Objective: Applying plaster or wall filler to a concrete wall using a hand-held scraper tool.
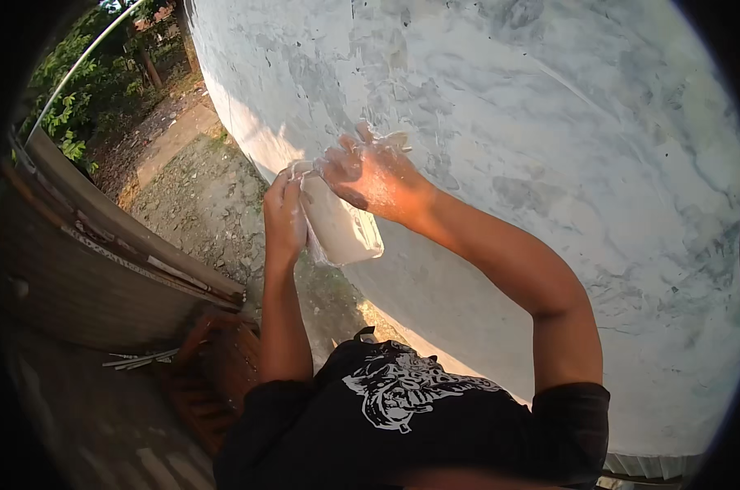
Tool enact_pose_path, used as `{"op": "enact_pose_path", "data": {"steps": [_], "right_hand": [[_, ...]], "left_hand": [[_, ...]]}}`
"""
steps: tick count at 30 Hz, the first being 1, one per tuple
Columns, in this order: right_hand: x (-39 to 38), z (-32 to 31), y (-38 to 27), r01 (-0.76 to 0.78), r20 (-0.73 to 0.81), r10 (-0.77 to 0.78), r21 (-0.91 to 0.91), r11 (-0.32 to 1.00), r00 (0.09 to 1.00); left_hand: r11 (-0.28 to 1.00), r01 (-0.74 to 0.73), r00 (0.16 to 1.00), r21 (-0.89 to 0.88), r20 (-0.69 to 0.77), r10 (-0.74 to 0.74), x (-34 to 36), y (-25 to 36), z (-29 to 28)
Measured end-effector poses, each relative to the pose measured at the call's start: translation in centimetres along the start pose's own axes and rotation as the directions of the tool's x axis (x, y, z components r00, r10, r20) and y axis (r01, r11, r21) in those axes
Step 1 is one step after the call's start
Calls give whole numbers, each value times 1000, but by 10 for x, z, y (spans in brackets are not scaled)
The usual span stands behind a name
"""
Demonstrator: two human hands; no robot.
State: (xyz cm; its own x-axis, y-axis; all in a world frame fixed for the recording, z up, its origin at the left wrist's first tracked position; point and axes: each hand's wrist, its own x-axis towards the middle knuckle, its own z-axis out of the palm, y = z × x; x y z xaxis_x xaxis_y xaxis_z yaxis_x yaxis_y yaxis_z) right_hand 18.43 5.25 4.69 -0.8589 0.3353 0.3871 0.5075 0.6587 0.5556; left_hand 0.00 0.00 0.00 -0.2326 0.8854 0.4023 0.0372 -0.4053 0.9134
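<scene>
Patchy grey wall (501, 122) stands alongside. Left hand (285, 216) clamps the pale tub (336, 224), apparently steadying it. Right hand (378, 177) overlaps its rim, grip unclear.

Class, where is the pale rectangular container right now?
In the head view, the pale container is just left of centre, held by the left hand, near the right hand.

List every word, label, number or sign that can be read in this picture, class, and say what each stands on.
No readable text.
Black shirt: white print; any lettering in it cannot be made out.
Pale tub: no readable marking.
Wall: grey and white patches, no readable writing.
</scene>
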Motion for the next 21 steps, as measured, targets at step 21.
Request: {"op": "enact_pose_path", "data": {"steps": [21], "right_hand": [[-7,-25,15,-32,166,7,147,989,986]], "left_hand": [[976,35,998,-217,-48,-47,-7,-25,21]]}}
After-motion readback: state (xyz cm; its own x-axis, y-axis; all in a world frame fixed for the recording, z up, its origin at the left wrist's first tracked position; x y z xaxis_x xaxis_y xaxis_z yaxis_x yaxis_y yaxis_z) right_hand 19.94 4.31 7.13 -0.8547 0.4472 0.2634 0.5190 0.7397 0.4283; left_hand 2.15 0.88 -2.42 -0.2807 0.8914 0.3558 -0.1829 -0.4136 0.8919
